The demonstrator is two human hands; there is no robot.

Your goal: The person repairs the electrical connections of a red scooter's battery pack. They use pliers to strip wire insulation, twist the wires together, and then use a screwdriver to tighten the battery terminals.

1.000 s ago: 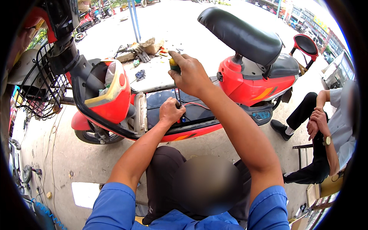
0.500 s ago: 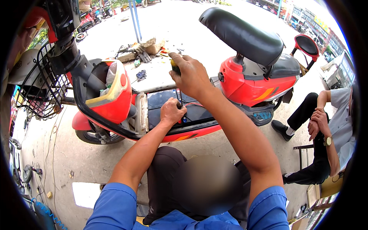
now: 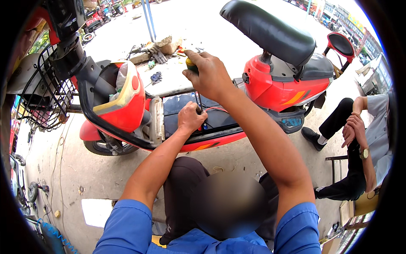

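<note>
A red electric scooter (image 3: 262, 84) stands side-on before me, with black batteries (image 3: 171, 107) exposed in its floor well. My right hand (image 3: 213, 78) is closed around the yellow-and-green handle of a screwdriver (image 3: 191, 65), above the batteries. Its shaft points down toward my left hand. Low over the batteries, my left hand (image 3: 190, 117) is closed, thumb and fingers pinched at a small dark piece that I cannot make out. A red wire (image 3: 216, 108) curves across the battery tops beside it. The screwdriver's tip is hidden near the left fingers.
The raised black seat (image 3: 268, 31) overhangs on the right, and a wire basket (image 3: 44, 95) hangs at the left. Gloves (image 3: 156, 54) and stones (image 3: 170, 45) lie beyond the scooter. A seated person (image 3: 359, 139) is at the right. A white board (image 3: 97, 212) lies on the ground.
The whole view has shifted slightly. My right hand and the screwdriver have tilted a little, while my left hand stays low at the batteries.
</note>
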